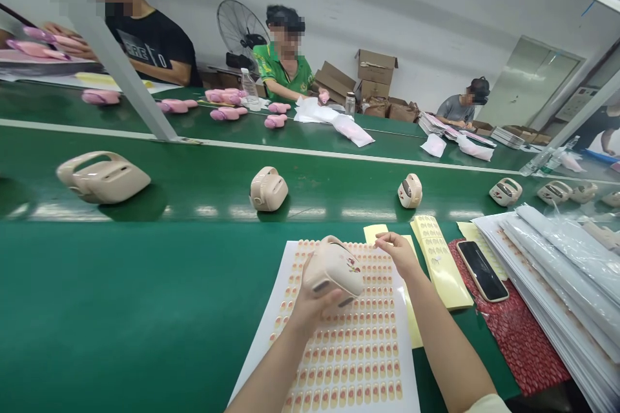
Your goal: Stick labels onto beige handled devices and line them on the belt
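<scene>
My left hand [314,300] is wrapped round a cream plastic housing with a handle [334,271], held tilted above a sticker sheet [349,355]. A red flower print shows on the housing's rounded face, and dark slots are on its near side. Rows of small oval stickers, beige with red marks, cover the white sheet. My right hand [400,251] hovers over the sheet's top right corner, thumb and fingertips pinched together. Whatever is between them is too small to make out. Yellow backing paper [414,329] lies partly beneath the sheet.
More cream housings [104,177] stand spaced along the green belt [208,190]. To my right are a yellow sticker stack [443,271], a phone [483,271] on red bubble wrap [527,348], and piled sheets in plastic [557,271]. Several co-workers sit opposite, with pink items [227,113] before them.
</scene>
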`<state>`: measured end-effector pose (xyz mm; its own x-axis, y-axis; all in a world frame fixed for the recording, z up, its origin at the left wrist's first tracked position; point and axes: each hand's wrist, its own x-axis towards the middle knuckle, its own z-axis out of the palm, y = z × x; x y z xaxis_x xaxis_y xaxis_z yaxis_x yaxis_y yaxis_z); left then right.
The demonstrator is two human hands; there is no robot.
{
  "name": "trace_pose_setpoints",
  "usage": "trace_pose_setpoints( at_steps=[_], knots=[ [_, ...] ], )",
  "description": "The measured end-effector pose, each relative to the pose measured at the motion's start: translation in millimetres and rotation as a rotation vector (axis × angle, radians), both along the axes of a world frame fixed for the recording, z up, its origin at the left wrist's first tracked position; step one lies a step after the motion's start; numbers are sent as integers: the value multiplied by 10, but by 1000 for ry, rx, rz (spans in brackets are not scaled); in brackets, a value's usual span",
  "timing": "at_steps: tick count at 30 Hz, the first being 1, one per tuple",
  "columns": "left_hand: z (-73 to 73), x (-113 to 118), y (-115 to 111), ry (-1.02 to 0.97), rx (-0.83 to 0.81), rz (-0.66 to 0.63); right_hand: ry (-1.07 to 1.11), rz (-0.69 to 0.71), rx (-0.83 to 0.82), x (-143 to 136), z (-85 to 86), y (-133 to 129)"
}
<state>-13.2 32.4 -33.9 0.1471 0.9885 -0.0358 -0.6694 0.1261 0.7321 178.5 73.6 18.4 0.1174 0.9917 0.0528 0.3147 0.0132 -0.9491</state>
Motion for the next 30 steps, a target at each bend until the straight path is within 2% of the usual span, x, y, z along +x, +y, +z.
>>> trace_pose_setpoints(
  at_steps=[4,7,9,15,19,25,30],
  knots=[
    [61,137,-136,184,147,82,86,210,44,-138,342,-208],
    [44,227,-209,225,163,115,12,289,74,-259,464,-316],
    [9,247,-212,246,171,126,-41,287,62,-310,465,-354],
    [-58,164,-102,347,223,-38,-40,269,83,-319,364,-385],
    [-41,149,-108,416,281,-37,-73,276,84,-301,364,-409],
    [83,142,-165,303,299,-64,-153,314,161,-298,408,-440],
    [72,142,-155,519,395,-14,-209,362,166,-287,440,-415]
  ],
)
